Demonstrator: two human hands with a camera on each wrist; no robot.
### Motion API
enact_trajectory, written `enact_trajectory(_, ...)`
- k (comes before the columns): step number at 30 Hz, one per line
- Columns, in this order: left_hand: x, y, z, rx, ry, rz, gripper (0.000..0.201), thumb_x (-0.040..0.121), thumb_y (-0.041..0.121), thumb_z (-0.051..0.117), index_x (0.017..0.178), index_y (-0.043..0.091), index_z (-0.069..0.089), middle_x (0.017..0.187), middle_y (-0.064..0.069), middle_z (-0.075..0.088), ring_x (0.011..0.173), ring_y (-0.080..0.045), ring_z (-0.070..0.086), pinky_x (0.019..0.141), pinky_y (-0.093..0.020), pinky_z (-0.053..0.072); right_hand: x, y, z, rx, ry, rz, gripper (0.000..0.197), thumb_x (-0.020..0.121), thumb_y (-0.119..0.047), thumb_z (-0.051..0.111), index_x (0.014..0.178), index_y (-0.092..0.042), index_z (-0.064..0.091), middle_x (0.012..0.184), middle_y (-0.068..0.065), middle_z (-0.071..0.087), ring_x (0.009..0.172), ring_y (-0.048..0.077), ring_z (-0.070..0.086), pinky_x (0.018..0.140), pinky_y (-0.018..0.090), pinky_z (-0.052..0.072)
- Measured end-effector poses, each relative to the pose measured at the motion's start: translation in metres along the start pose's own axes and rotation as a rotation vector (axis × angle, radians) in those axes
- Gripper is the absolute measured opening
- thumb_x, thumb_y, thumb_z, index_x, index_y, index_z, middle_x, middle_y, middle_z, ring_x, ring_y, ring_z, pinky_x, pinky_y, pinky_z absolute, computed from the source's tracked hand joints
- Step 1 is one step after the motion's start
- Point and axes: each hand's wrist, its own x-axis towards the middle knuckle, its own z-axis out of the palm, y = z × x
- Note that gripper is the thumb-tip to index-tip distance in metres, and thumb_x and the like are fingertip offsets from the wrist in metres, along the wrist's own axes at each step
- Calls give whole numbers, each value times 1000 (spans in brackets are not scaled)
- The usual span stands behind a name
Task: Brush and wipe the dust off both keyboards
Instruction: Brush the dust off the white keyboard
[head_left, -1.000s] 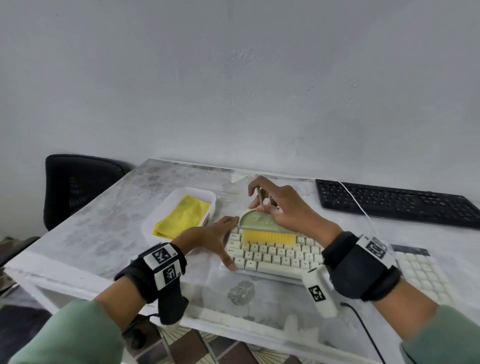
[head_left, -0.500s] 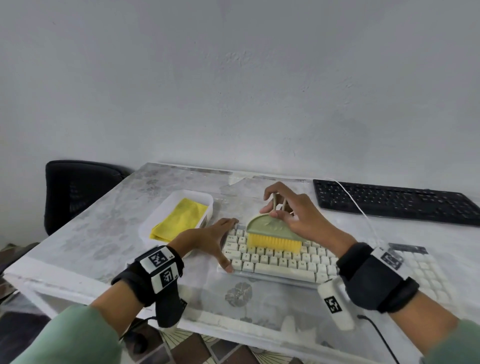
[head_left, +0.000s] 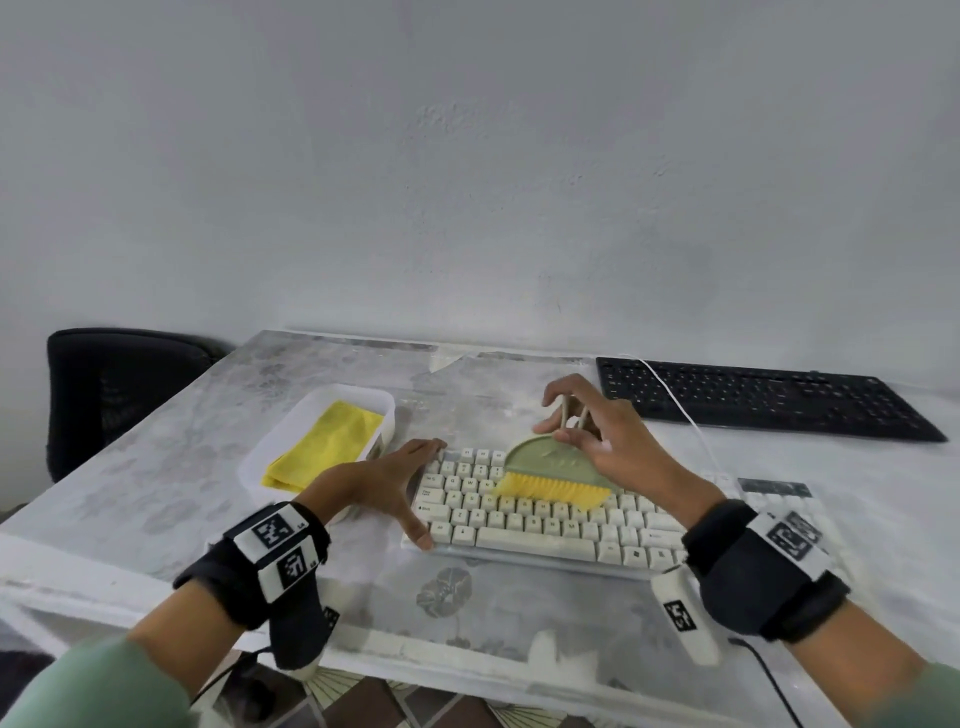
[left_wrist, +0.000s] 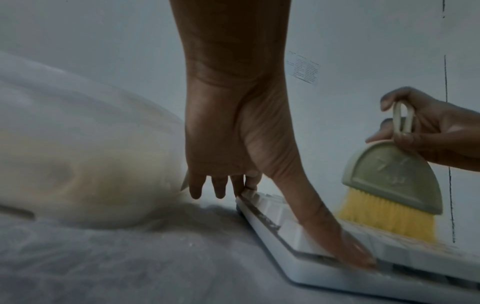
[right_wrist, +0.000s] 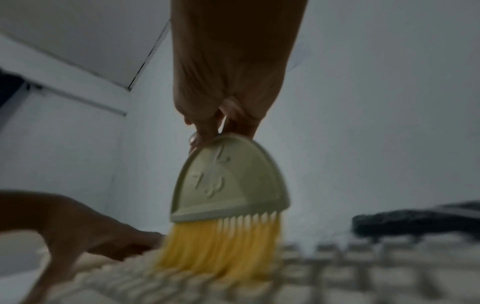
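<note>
Your right hand (head_left: 597, 436) pinches brush (head_left: 558, 470) loop | bristles now further right, mid white keyboard (head_left: 545, 519) | left hand (head_left: 384, 480), fingers straight, steadies its left edge | black keyboard (head_left: 763, 397) untouched, cloth (head_left: 324, 447) in tray (head_left: 270, 441)

Head view looks down the table; both low, close wrist views share the white keyboard (head_left: 545, 514).
</note>
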Motion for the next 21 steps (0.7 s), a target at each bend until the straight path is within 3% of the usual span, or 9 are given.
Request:
enact_trajectory(2, 2, -2, 0, 0, 0, 6, 173, 7, 87, 63, 152, 19, -1, 155, 7, 8, 142, -11, 13, 112, -25, 13, -5, 7, -11, -23, -61, 31, 36, 84, 1, 61, 102, -26, 45, 91, -11, 71, 58, 4, 60, 56, 12, 43)
enact_trajectory(6, 3, -3, 1, 27, -12, 13, 174, 6, 89, 63, 152, 19, -1, 156, 6, 7, 143, -11, 11, 115, -28, 13, 4, 3, -24, -57, -147, 28, 39, 84, 2, 61, 101, -30, 45, 86, -16, 69, 74, 15, 65, 61, 15, 43)
enact_trajectory(8, 4, -3, 1, 20, -7, 7, 173, 7, 88, 65, 152, 20, -1, 156, 7, 7, 142, -11, 12, 115, -28, 13, 5, 0, -20, -11, -82, 24, 39, 85, 0, 61, 101, -32, 45, 86, -15, 68, 75, 5, 65, 65, 11, 46)
enact_trajectory(9, 4, -3, 1, 15, -6, 3, 173, 8, 88, 66, 152, 20, -1, 156, 7, 7, 142, -10, 12, 115, -28, 13, 1, 0, -18, 12, -35, 24, 38, 84, -1, 62, 101, -31, 45, 87, -15, 68, 76, 2, 65, 66, 13, 50)
enact_trajectory(11, 6, -4, 1, 5, -5, 1, 171, 9, 86, 68, 152, 21, -1, 155, 9, 7, 142, -9, 12, 116, -29, 13, -11, 7, -19, 15, 29, 39, 38, 84, -2, 62, 99, -32, 44, 86, -18, 67, 75, 8, 68, 67, 25, 55)
enact_trajectory(14, 6, -3, 1, 10, -5, -2, 169, 13, 80, 74, 152, 20, -1, 153, 12, 7, 141, -8, 12, 115, -26, 13, -25, 16, -34, -19, -36, 87, 40, 84, -1, 62, 93, -35, 42, 84, -20, 68, 70, 22, 66, 63, 33, 51)
enact_trajectory(16, 7, -4, 2, 8, 0, -8, 170, 12, 84, 71, 152, 20, -1, 150, 14, 9, 140, -7, 13, 115, -25, 12, -21, 13, -43, -25, -112, 91, 43, 84, 1, 61, 92, -36, 41, 88, -13, 69, 75, 17, 67, 62, 28, 50)
enact_trajectory(18, 9, -8, 2, 18, 13, -12, 170, 12, 87, 69, 152, 20, 0, 153, 10, 10, 141, -9, 13, 118, -29, 13, -10, 6, -44, -44, -172, 81, 43, 84, 0, 61, 94, -37, 43, 93, -5, 70, 80, 5, 65, 62, 14, 48)
enact_trajectory(21, 10, -10, 3, 22, 19, -14, 168, 14, 86, 70, 152, 21, -1, 155, 7, 8, 143, -11, 11, 118, -30, 11, -6, 2, -37, 7, -103, 51, 36, 83, -1, 63, 99, -29, 47, 93, -5, 71, 83, 6, 66, 73, 16, 49)
